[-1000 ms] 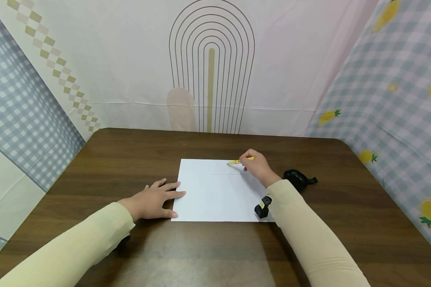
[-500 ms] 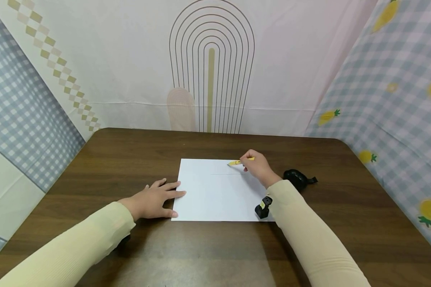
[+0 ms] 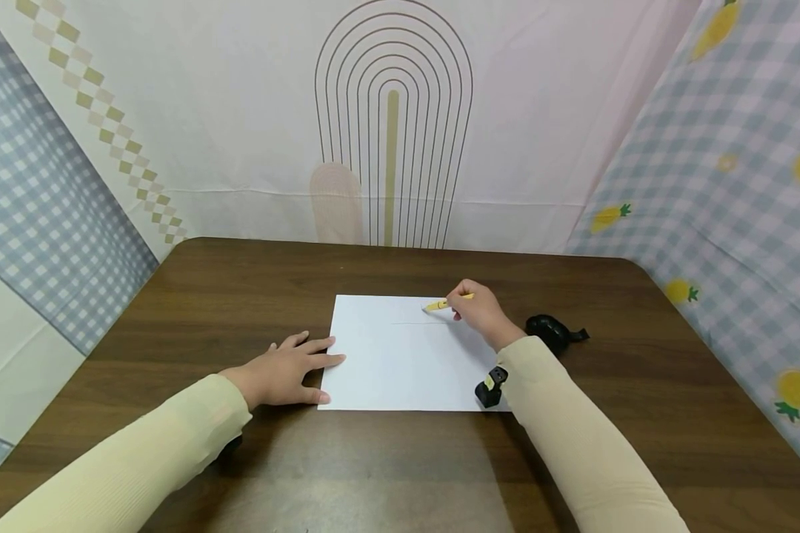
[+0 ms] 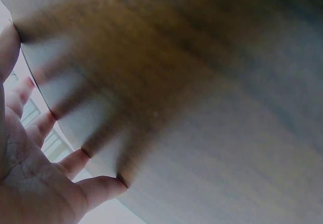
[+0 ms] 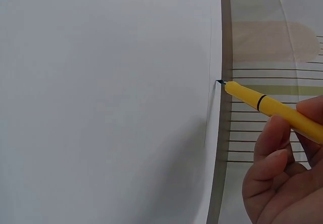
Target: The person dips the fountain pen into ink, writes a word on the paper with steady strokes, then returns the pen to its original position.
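Observation:
A sheet of white paper lies on the brown table, with one thin line drawn across its upper part. My right hand pinches a yellow pen between thumb and fingers. In the right wrist view its dark nib meets the paper between the drawn line and the far edge. With fingers spread, my left hand rests at the paper's left edge. Some of its fingertips lie on the sheet. From below, the left wrist view shows the left palm and fingertips touching the tabletop.
A black rounded object with a short tail lies right of the paper, partly behind the right sleeve. The wooden table ends at a printed white cloth. Checked cloths hang at both sides.
The pen tip and my right hand have shifted very slightly toward me over the paper. My left hand and the sheet stay where they were.

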A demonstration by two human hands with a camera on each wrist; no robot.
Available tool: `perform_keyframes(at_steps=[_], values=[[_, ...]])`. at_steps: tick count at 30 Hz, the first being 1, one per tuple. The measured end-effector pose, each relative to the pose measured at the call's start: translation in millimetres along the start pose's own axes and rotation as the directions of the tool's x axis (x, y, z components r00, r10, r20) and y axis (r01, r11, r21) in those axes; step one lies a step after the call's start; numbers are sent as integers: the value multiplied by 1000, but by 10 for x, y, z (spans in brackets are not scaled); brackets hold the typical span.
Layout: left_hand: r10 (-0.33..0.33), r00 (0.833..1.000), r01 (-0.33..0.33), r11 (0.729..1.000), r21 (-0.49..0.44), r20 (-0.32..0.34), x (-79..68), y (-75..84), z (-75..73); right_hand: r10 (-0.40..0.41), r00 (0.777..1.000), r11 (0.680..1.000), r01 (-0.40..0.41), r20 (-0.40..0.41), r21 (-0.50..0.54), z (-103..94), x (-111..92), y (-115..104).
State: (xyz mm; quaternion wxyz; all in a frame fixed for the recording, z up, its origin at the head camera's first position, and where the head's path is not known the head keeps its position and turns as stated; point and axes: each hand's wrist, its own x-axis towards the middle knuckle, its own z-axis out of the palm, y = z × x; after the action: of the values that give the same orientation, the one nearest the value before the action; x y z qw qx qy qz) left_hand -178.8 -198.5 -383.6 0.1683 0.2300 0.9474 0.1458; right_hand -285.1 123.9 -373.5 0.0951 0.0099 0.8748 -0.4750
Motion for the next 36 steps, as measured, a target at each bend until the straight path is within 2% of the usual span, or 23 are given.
perform_keyframes(at_steps=[29, 36], values=[[-3, 1000, 3, 1000, -9, 9, -1, 3, 8, 23, 1000, 999, -23, 9, -22, 13, -146, 11], [-13, 1000, 13, 1000, -10, 13, -9, 14, -8, 7, 1000, 1000, -7, 12, -29, 4, -183, 5]])
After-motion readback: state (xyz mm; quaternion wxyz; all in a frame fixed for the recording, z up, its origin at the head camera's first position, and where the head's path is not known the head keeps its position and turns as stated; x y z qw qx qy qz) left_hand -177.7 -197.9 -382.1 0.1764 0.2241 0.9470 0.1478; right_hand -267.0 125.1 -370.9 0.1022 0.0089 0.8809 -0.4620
